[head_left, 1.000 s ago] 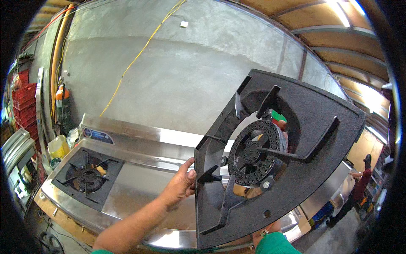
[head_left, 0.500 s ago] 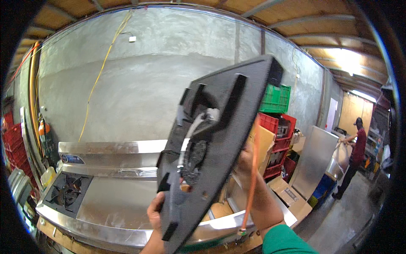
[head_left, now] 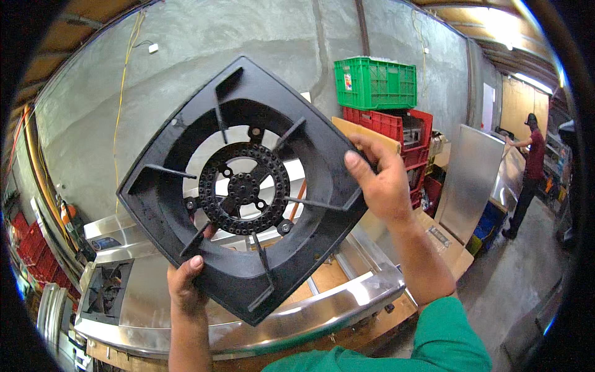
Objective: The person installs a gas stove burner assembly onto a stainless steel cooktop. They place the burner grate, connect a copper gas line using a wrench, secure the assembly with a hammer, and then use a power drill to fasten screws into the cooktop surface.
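Observation:
I hold up a black cast-iron stove grate (head_left: 167, 180) with a round burner ring (head_left: 243, 187) in its middle, face-on in front of me. My left hand (head_left: 185, 286) grips its lower left edge, thumb on the front. My right hand (head_left: 382, 181) clasps its right corner. Below the grate lies a long stainless steel stove top (head_left: 297, 310).
A second black burner (head_left: 105, 291) sits in the steel top at the far left. Green (head_left: 374, 82) and red crates (head_left: 396, 127) are stacked by the concrete wall. A steel sheet (head_left: 471, 180) leans at right, where a person in red (head_left: 530, 164) stands.
The grate has turned from edge-on to facing me, and my view has swung right. My right hand moved from behind it to its right corner.

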### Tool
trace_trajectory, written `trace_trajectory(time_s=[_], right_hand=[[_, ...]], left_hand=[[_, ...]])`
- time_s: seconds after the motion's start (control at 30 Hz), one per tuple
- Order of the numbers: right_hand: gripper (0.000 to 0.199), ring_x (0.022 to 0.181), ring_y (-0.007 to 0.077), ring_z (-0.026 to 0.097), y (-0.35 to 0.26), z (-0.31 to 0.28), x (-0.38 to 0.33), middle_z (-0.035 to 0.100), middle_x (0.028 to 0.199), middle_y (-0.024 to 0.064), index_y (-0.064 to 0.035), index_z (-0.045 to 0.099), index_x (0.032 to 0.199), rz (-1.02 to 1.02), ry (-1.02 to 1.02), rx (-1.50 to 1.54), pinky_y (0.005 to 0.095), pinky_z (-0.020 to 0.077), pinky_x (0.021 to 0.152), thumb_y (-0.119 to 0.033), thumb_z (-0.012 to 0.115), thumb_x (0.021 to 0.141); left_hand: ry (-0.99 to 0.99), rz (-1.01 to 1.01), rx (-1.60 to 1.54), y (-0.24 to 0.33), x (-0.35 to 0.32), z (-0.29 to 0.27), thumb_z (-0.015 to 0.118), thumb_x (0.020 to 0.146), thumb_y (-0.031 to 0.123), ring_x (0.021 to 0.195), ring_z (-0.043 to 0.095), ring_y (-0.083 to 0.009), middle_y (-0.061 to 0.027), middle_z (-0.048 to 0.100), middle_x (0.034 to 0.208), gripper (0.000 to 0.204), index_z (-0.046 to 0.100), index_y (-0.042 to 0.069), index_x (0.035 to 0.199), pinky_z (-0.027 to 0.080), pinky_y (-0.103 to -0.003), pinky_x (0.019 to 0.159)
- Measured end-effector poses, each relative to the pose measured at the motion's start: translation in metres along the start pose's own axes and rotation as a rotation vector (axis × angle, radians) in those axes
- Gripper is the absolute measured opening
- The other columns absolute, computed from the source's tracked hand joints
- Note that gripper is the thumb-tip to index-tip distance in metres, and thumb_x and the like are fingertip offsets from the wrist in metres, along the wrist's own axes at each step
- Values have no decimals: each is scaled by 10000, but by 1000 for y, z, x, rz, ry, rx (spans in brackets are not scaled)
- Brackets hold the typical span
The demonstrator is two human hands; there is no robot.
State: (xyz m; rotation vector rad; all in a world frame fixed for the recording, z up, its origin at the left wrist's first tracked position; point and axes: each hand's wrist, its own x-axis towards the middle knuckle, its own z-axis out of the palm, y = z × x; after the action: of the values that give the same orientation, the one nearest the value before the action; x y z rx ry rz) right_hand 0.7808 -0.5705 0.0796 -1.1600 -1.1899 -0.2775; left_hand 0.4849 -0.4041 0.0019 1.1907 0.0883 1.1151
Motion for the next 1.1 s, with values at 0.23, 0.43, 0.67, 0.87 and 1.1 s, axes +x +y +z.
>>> trace_trajectory(time_s=[0.23,0.43,0.67,0.87,1.1], right_hand=[[382,971,145,641,65,-9,-92,696,1082,103,69,585,1258,271,93,167,295,509,897,-164,669,968],[427,1019,158,631,95,-21,-134,670,1153,136,66,491,1322,425,-37,8,295,492,920,-158,639,989],[438,980,300,670,87,-30,-147,684,1051,230,76,515,1257,581,-166,-301,384,511,869,-193,669,948],[449,929,412,633,99,-36,-154,655,1004,255,69,558,1211,609,-284,-525,466,493,844,-235,690,907],[409,1028,373,567,96,-35,-146,615,1081,225,57,635,1156,526,-367,-685,448,445,923,-227,714,872]], left_hand=[[-108,-344,175,-33,37,-20,794,630,168,962,699,-339,-219,663,1132,823,473,-95,1340,566,-443,921],[-107,-401,211,-68,33,-21,799,587,165,1104,649,-317,-249,611,1296,925,432,-63,1405,542,-423,965],[-138,-548,196,-82,31,-25,823,587,148,1179,617,-321,-237,609,1317,939,425,-53,1413,507,-424,1022],[-173,-625,170,-92,40,-23,824,622,141,1197,608,-326,-239,612,1321,904,427,-60,1408,494,-421,1040],[-164,-648,207,-103,43,-26,818,664,189,1174,616,-276,-181,635,1305,768,560,-62,1343,465,-396,1049]])
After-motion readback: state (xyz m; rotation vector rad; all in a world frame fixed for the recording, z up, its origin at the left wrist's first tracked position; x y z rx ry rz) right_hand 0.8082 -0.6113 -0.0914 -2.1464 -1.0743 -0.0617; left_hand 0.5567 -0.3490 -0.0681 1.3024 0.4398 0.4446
